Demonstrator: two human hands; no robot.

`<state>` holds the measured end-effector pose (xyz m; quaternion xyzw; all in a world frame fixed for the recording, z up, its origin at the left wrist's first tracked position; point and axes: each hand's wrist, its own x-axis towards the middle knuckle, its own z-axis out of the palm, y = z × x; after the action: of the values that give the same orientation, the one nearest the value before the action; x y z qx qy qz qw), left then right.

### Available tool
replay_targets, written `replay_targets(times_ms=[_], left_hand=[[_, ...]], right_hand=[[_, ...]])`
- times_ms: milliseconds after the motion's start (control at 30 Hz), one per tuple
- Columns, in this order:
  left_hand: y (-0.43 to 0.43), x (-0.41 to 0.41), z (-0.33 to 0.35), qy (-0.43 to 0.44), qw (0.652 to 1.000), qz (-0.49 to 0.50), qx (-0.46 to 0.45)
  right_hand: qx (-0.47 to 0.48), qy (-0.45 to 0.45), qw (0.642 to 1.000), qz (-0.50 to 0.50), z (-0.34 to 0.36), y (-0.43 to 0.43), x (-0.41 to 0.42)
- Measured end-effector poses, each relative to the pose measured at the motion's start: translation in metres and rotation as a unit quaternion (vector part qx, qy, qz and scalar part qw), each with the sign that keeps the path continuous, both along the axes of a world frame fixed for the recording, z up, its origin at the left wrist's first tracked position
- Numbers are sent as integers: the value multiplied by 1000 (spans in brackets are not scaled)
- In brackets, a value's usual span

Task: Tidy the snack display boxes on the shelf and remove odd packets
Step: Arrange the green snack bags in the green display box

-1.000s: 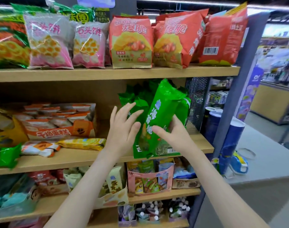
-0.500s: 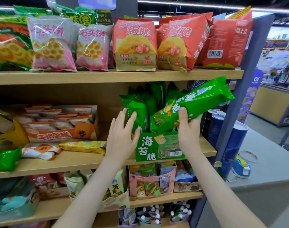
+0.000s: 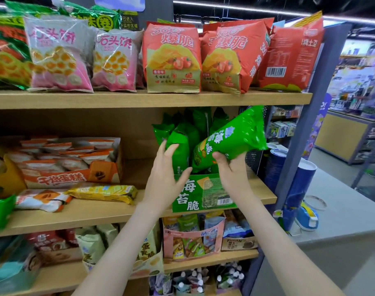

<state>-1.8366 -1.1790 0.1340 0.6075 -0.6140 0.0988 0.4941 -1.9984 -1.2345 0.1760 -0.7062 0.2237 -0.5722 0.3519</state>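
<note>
The middle shelf (image 3: 96,212) runs right across the view. The top shelf (image 3: 139,99) above it carries red crisp bags (image 3: 171,58) along its right half. Toward the left end of the middle shelf sits the orange cake box (image 3: 71,178), packed with wrapped cakes. At the right end, up against the front edge, is the green display box (image 3: 203,193), printed front facing out. Upright packets (image 3: 180,146) stand in a row inside it.

Above the box's right half is the tilted packet (image 3: 231,139), green like the rest, its top leaning up and to the right. Its lower end is down at the box's rim, and whether it touches I cannot tell. The right hand (image 3: 231,167) has it, fingers curled round that lower end. The left hand (image 3: 165,178) is at the box's left side with its fingers spread and straight, tips touching the front upright packet and thumb by the rim. A yellow packet (image 3: 105,192) lies flat near the front edge, just ahead of the cake box.
</note>
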Motion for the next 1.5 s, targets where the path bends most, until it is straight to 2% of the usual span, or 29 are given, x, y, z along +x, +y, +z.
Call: replay_targets(times_ms=[133, 233, 300, 400, 500, 567, 700, 800, 900, 1000, 1067, 1300, 1500], left_hand=[[-6, -2, -2, 36, 999, 7, -19], [-8, -3, -1, 56, 997, 4, -51], [-8, -4, -1, 65, 996, -3, -66], [-7, -7, -4, 94, 992, -36, -77], [-5, -3, -1, 175, 979, -98, 16], [-5, 5, 3, 156, 981, -88, 77], [-3, 9, 17, 123, 987, -40, 98], [-1, 12, 32, 160, 980, -43, 111], [2, 19, 44, 228, 966, -86, 83], [7, 15, 46, 272, 952, -132, 49], [8, 13, 44, 307, 939, -149, 30], [4, 12, 54, 356, 912, -200, -22], [2, 13, 54, 368, 908, -194, -55]], right_hand=[[-6, 106, 994, 11, -3, -7, 3], [-28, 184, 981, -54, -12, -13, 8], [-80, 162, 977, -112, -18, -14, 13], [-133, 50, 975, -169, -24, -11, 17], [-195, 31, 968, -155, -25, -8, 18], [-230, 70, 957, -160, -25, -8, 19], [-243, 161, 938, -187, -30, -6, 24], [-243, 200, 928, -201, -44, -8, 28], [-225, 192, 930, -219, -57, -10, 29], [-237, 169, 915, -278, -62, -11, 31], [-242, 173, 914, -276, -62, -12, 32], [-241, 333, 876, -251, -58, -12, 35], [-248, 348, 865, -263, -63, -15, 35]])
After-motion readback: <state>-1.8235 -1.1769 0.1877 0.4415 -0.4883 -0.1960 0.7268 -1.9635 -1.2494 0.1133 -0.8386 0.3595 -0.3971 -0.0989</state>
